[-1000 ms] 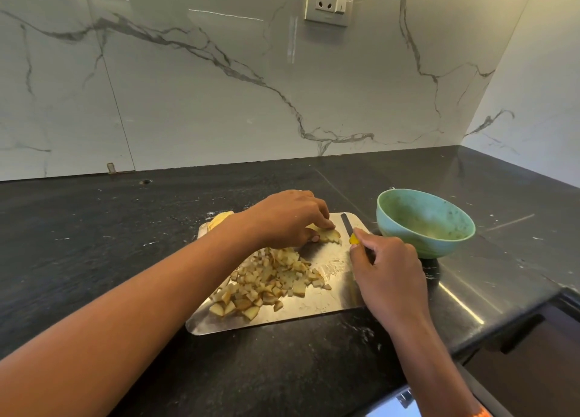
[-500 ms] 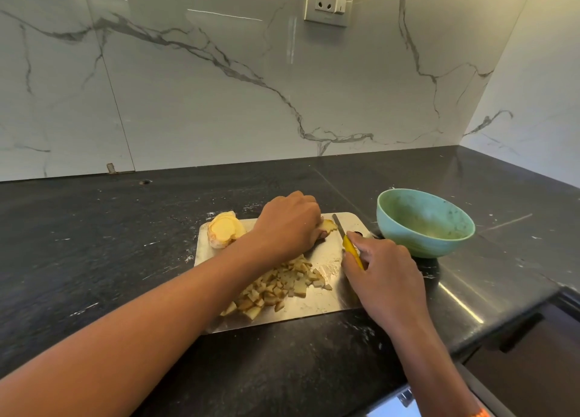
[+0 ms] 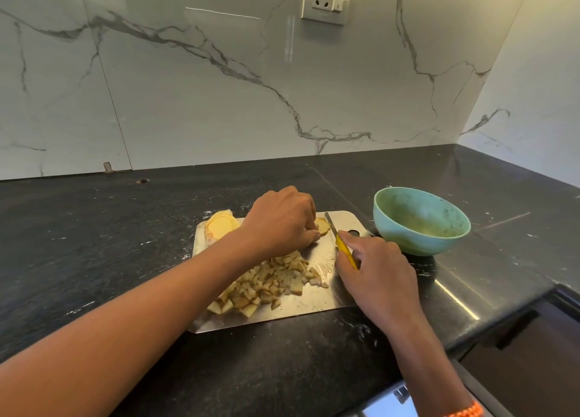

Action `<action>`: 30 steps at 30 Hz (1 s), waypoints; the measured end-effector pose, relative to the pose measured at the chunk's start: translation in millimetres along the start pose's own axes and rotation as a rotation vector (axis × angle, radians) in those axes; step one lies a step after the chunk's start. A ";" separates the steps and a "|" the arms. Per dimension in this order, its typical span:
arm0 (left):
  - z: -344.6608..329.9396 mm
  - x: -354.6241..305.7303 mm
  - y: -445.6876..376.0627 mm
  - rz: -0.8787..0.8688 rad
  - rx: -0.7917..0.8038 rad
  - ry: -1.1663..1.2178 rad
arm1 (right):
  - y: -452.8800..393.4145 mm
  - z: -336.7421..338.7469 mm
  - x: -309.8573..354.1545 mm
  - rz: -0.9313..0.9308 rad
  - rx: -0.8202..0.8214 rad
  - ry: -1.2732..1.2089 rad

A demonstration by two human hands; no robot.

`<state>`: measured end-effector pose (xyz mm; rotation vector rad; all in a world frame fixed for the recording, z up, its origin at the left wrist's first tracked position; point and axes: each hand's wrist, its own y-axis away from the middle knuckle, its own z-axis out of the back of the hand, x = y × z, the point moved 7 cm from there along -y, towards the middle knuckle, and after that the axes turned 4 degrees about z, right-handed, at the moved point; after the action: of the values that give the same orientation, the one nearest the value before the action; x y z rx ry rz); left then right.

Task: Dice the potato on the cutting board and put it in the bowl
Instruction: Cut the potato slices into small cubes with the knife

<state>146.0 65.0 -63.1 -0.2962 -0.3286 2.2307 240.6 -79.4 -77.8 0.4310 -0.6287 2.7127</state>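
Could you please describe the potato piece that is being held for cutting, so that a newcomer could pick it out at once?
Find the metal cutting board on the black counter, left of the green bowl. At its far edge the left hand pinches a potato slice beside the knife. Unlike the diced heap nearer the person and the large chunk at the far left corner, it is one flat round.

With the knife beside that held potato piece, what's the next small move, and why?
Probably bring the knife down through the potato slice that the left hand pins on the cutting board. The right hand grips the yellow handle with the blade right next to the slice. The slice is uncut, a diced pile lies nearer, and the bowl looks empty.
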 end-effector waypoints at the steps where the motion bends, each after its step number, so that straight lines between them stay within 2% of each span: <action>1: 0.3 -0.7 0.5 0.002 0.002 0.004 | 0.2 0.1 0.4 0.002 0.001 -0.003; 18: -2.8 -12.1 3.4 -0.022 0.054 0.050 | 1.3 -2.1 7.6 0.041 0.005 0.001; 25: 7.0 -2.0 2.5 0.023 -0.071 0.083 | 1.6 -0.8 4.8 0.032 -0.007 -0.003; 30: 3.8 -3.2 2.3 0.016 -0.077 0.095 | 1.5 -1.9 4.9 0.035 0.011 0.007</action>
<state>145.2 60.6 -60.1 -0.4462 -0.3619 2.2143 235.2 -78.5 -78.2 0.4163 -0.6256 2.7502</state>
